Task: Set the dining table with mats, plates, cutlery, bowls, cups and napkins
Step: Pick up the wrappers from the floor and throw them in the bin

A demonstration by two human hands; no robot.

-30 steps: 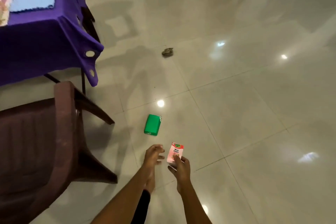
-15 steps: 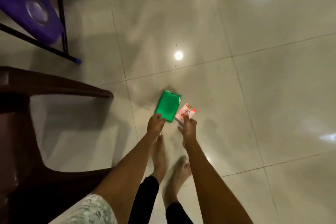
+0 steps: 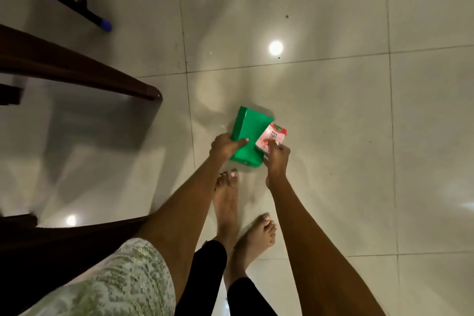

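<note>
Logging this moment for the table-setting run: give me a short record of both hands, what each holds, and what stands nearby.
left hand: grips the green box by its left edge
right hand: pinches the pink carton
boxes: pink carton overlaps the green box's right side
floor: glossy tiles; box lifted or resting cannot be told
nearby: brown chair at left

A second ago the green box (image 3: 250, 137) lay flat on the floor (image 3: 333, 136), apart from both your hands, while your left hand (image 3: 225, 147) hung open above it. You have bent low since then, and your left hand now grips the box, thumb across its top face, tilting its far end up. Your right hand (image 3: 278, 159) has brought the pink carton (image 3: 271, 137) down against the box's right edge.
</note>
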